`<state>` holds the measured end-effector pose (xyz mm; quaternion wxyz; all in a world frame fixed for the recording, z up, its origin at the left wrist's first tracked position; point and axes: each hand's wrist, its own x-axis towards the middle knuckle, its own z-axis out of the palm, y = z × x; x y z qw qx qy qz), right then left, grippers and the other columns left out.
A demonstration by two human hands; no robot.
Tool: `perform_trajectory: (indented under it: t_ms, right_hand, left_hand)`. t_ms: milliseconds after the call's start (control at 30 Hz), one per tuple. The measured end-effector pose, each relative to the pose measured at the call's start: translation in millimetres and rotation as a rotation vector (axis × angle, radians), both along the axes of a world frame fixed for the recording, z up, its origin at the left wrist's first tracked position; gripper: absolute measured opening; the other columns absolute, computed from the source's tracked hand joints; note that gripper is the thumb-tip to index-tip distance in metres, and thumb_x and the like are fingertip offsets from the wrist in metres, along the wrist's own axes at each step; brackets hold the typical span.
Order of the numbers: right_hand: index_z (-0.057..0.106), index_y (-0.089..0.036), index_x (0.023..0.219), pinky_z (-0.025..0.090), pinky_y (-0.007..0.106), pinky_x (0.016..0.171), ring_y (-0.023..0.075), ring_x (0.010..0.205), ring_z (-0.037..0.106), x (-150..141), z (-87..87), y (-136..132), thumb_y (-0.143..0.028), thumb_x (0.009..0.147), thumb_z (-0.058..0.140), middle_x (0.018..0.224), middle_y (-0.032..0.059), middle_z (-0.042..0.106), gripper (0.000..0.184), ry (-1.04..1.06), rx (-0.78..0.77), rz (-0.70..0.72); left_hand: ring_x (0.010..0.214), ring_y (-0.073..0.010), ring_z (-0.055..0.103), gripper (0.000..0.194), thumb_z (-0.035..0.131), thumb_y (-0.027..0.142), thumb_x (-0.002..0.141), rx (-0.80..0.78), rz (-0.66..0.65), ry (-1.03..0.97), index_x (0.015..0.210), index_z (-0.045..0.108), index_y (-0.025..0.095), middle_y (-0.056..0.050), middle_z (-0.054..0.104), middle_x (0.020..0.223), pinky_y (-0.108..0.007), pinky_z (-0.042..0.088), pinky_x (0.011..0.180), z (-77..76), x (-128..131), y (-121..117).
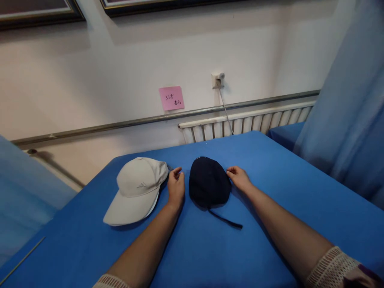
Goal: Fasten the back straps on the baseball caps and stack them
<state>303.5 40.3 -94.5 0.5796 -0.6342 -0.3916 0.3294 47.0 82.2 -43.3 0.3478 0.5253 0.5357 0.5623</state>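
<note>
At the far left of the frame we see a light blue curtain (24, 200), and in the lower left corner a thin rod (22, 260) lies on the blue tabletop (120, 250). Left of centre, our pale cap (136, 178) rests on the tabletop, crown up, with its brim pointing to the lower left and a small 3-stripe mark on its front.

Just beside the back of that cap, near the centre, is our left hand (176, 186). It is loosely open, with the fingers bent and nothing visible in its grasp. Above it, on the wall (120, 72), we have 1 pink note (171, 98) with handwriting, and a metal pipe (126, 125) slants across beneath it.

Right of our left hand, at the centre, the dark cap (209, 182) lies on the tabletop, its narrow strap (225, 219) trailing to the lower right. Our right hand (230, 173) has its fingertips at the right edge of this dark cap; we cannot tell whether they pinch the cloth.

Higher up, 1 plug (220, 77) sits in the wall socket (214, 81), with its cord hanging towards the white radiator (249, 122). A blue curtain (354, 104) fills the right side.
</note>
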Motion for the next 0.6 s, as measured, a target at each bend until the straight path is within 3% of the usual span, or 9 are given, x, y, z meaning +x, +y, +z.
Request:
perform_trajectory:
  t_ms: [100,200,333,433,600]
  right_hand:
    - [0.064,-0.023,0.072,0.048,0.032,0.074,0.0182,0.073,0.061,0,1.2,-6,-0.029,0.067,0.074,0.075,0.0035,0.068,0.013,-0.043,-0.003,0.001]
    - [0.062,-0.023,0.066,0.045,0.029,0.063,0.0168,0.063,0.057,0,4.3,-13,-0.034,0.065,0.078,0.066,0.0022,0.065,0.019,-0.124,-0.040,0.018]
    - [0.057,-0.023,0.056,0.035,0.025,0.051,0.0125,0.050,0.046,2,7.7,-21,-0.031,0.067,0.075,0.052,-0.0024,0.057,0.022,-0.280,-0.077,0.069]
    - [0.055,-0.023,0.052,0.031,0.025,0.049,0.0117,0.047,0.042,1,8.0,-21,-0.029,0.067,0.074,0.047,-0.0034,0.053,0.024,-0.260,-0.050,0.067]
    - [0.055,-0.022,0.061,0.037,0.026,0.053,0.0131,0.051,0.049,-7,6.7,-10,-0.040,0.073,0.067,0.055,-0.0019,0.057,0.024,-0.151,0.024,0.006]
  left_hand:
    - [0.100,-0.0213,0.062,0.037,0.068,0.031,0.080,0.115,-0.170,0.122,0.116,0.063,0.022,-0.009,0.064,0.112,-0.032,0.047,0.090,5.5,-5,-53]
    - [0.095,-0.0229,0.062,0.044,0.072,0.033,0.076,0.077,-0.155,0.256,0.118,0.062,0.020,-0.009,0.064,0.105,-0.033,0.048,0.084,5.5,-6,-74]
    - [0.072,-0.0191,0.060,0.026,0.074,0.029,0.072,-0.011,-0.141,0.319,0.095,0.068,0.019,-0.003,0.064,0.076,-0.029,0.045,0.070,-3.2,-3,-60]
    - [0.055,-0.0144,0.052,0.008,0.073,0.023,0.071,-0.052,-0.188,0.272,0.072,0.066,0.019,0.002,0.059,0.060,-0.025,0.040,0.059,-8.5,1,-43]
    - [0.059,-0.0142,0.052,0.007,0.071,0.021,0.072,-0.033,-0.096,0.160,0.069,0.065,0.019,0.002,0.058,0.060,-0.023,0.038,0.058,-8.9,6,-11]
